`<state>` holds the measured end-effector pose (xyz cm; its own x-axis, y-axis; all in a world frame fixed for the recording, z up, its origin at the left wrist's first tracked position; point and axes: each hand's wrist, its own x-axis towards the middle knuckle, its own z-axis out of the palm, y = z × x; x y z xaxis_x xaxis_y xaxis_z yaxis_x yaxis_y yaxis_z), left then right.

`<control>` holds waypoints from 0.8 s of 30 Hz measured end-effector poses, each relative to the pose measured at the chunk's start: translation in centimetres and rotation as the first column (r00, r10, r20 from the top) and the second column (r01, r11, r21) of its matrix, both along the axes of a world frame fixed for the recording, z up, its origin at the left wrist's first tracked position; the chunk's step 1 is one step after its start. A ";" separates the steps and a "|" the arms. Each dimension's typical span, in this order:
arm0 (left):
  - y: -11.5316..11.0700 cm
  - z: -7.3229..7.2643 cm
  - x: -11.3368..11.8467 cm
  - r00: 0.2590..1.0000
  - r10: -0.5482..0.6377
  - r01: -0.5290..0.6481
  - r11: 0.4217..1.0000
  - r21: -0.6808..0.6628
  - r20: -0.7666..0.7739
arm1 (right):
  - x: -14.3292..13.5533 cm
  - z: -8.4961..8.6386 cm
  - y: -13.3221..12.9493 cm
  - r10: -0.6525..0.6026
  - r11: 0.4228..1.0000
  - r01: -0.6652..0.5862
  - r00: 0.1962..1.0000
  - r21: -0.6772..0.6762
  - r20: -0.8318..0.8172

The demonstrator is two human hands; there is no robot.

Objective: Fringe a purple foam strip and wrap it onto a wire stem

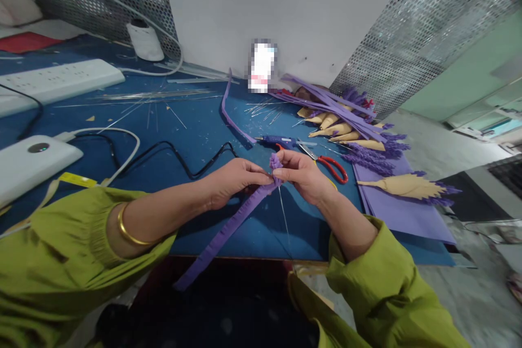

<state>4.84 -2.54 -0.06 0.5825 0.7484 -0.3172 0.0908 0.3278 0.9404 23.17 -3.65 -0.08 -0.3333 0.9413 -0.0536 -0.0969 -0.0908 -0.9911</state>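
Observation:
Pinched in the fingers of my right hand (299, 174) is a small purple paper flower head (275, 162), wound at the top of a thin wire stem (284, 215) that points down. My left hand (240, 178) grips a long purple paper strip (228, 228) close to the flower. Fine cuts run along one edge of the strip, and its loose end hangs past the table's front edge. Beyond my hands lie a blue glue gun (277, 142) and red-handled scissors (332, 167), apart from my fingers.
Finished purple flowers with tan wrappings (399, 186) and purple paper sheets (408, 220) lie on the right. Loose wires (159, 95) and another purple strip (230, 111) lie farther back. White power strips (61, 84) and a black cable (171, 147) occupy the left. A lit phone (261, 68) leans at the back.

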 end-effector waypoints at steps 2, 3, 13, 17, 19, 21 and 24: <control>0.0 0.0 0.0 1.000 0.018 -0.018 1.000 -0.003 0.003 | -0.2 0.0 0.0 -0.026 1.000 0.026 1.000 0.006 0.008; 0.0 0.0 0.1 1.000 0.029 -0.029 1.000 -0.007 0.003 | -0.3 0.0 0.0 -0.041 0.999 0.040 0.999 0.009 0.011; -0.1 -0.2 0.4 0.995 0.086 -0.083 0.995 0.054 -0.056 | -1.3 -0.5 -0.2 -0.180 0.983 0.177 0.983 0.055 0.042; -0.3 -0.4 0.5 0.992 0.113 -0.108 0.991 0.076 -0.060 | -1.5 -0.6 -0.4 -0.201 0.979 0.198 0.978 0.051 0.056; -0.4 -0.4 0.5 0.991 0.115 -0.111 0.992 0.066 -0.063 | -1.6 -0.6 -0.4 -0.207 0.977 0.204 0.976 0.055 0.060; -0.4 -0.4 0.5 0.992 0.106 -0.103 0.994 0.046 -0.064 | -1.6 -0.6 -0.4 -0.208 0.977 0.205 0.976 0.056 0.063; -0.3 -0.3 0.4 0.994 0.094 -0.093 0.995 0.029 -0.050 | -1.6 -0.6 -0.3 -0.210 0.977 0.207 0.976 0.045 0.059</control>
